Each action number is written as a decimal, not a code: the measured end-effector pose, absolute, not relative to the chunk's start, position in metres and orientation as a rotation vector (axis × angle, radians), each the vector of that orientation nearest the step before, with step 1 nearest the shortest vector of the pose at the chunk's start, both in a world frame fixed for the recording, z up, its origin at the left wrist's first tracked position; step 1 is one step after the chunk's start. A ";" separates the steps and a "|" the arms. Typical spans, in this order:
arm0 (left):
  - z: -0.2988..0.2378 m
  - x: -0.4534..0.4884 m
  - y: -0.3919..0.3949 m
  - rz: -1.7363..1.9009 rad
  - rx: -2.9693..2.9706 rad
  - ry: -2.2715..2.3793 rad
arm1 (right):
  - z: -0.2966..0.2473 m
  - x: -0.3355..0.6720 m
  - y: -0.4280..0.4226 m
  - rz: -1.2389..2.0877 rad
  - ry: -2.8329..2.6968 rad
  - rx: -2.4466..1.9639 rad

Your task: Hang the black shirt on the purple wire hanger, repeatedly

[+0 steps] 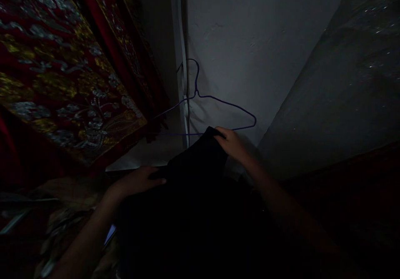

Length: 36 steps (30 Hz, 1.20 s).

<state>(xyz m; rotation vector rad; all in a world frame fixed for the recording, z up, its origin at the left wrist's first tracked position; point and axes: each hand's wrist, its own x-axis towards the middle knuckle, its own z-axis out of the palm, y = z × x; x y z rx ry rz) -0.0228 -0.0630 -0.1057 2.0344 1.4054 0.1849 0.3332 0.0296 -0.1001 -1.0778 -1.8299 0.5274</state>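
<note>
A thin purple wire hanger [225,102] hangs by its hook from a pale vertical strip on the wall. Below it spreads a black garment [193,166], whose exact kind is too dark to tell. My right hand [230,145] grips the garment's upper corner, close to the hanger's bottom bar. Farther left and lower, my left hand [140,181] pinches the top edge of the same cloth. The raised corner overlaps part of the bottom bar; whether the cloth passes over the bar cannot be made out. Its lower part fades into darkness.
At the left hangs a red cloth [71,70] with gold and silver embroidery, reaching near the hanger's left end. The pale strip [184,62] runs down the grey wall [265,33]. Cluttered, dim items [71,195] lie at lower left.
</note>
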 end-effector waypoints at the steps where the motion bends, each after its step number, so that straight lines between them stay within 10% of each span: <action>1: -0.102 -0.027 -0.060 0.176 2.071 1.486 | -0.096 0.341 0.025 0.529 -1.807 -1.096; 18: -0.012 0.032 -0.021 1.573 2.520 1.332 | -0.083 0.327 -0.021 0.687 -1.790 -1.014; 26: -0.007 0.030 -0.007 1.370 2.665 1.390 | -0.064 0.393 -0.010 0.181 -1.339 -1.069; 36: -0.009 0.005 0.008 1.395 2.181 1.698 | -0.030 0.439 0.020 0.815 -1.366 -1.068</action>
